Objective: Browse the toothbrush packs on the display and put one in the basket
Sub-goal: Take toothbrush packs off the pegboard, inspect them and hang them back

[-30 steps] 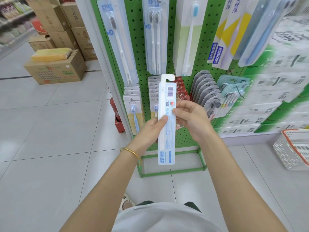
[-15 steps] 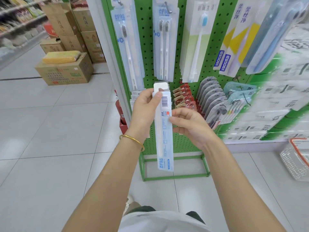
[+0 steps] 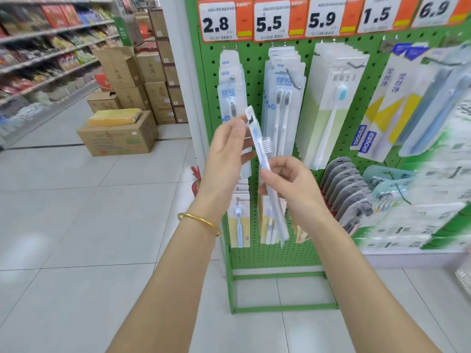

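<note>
I hold one clear toothbrush pack (image 3: 263, 149) in both hands in front of the green pegboard display (image 3: 254, 256). The pack is turned edge-on and tilted, so the white bristles show through its side. My left hand (image 3: 226, 154) pinches its top end by the hang tab. My right hand (image 3: 288, 182) pinches its middle between thumb and fingers. Behind my hands, more packs hang on hooks: a single-brush pack (image 3: 230, 98), a twin-brush pack (image 3: 280, 98) and a blue-headed brush pack (image 3: 331, 105). A sliver of mesh basket (image 3: 465, 278) shows at the right edge.
Price tags (image 3: 224, 21) run along the display's top. Small packs (image 3: 349, 194) hang low on the right. A cardboard box (image 3: 119, 136) with a yellow bundle on it stands on the tiled floor to the left, before stacked cartons (image 3: 153, 80) and a goods shelf (image 3: 38, 59).
The pack has risen and turned from its barcode face to edge-on. My left hand went from its middle to its top. The view has tilted up, revealing the price tags.
</note>
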